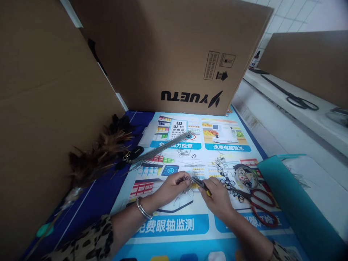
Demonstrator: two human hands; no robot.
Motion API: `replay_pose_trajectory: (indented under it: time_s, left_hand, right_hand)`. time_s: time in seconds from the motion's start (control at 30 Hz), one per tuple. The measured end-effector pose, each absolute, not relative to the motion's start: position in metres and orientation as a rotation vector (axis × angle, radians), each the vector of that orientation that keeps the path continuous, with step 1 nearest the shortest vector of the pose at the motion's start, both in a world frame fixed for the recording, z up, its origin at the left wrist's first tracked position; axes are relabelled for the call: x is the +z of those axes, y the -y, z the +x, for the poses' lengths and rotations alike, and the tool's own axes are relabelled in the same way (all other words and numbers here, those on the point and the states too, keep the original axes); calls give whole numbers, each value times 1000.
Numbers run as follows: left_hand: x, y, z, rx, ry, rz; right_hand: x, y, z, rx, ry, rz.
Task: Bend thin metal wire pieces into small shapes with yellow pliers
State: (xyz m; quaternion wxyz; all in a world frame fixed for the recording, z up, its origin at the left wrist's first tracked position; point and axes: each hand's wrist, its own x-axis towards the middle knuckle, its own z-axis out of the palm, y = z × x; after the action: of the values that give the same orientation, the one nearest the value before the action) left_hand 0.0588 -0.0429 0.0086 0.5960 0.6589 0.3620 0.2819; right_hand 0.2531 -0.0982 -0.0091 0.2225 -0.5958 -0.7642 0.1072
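My left hand (pixel 176 186) is closed in a pinch on a small piece of thin bent wire (pixel 190 193), whose loops stick out below the fingers. Wrapped around a pair of pliers (pixel 200 182) with yellow-and-black handles is my right hand (pixel 216 198). The plier jaws point left and meet the wire at my left fingertips; whether they grip it I cannot tell. Beyond my hands lies a long bundle of straight grey wires (pixel 165 146). Loose curled wire pieces (pixel 221 165) are scattered on the printed sheet (pixel 201 224).
Red-handled scissors (pixel 262 204) and a round cartoon disc (pixel 246 177) lie right of my right hand. A teal box (pixel 296 203) stands at the right. Brown feathers (pixel 100 145) and a black tag (pixel 135 152) are at left. Cardboard (pixel 168 54) walls the back; black scissors (pixel 300 102) rest on a ledge.
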Motion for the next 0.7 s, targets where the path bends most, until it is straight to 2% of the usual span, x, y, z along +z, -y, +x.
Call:
replay_pose_trajectory:
  time_s: [0.7]
  left_hand:
    - [5,42,58,655,-838,1513]
  right_hand:
    - [-9,100,251,353,2134,-1678]
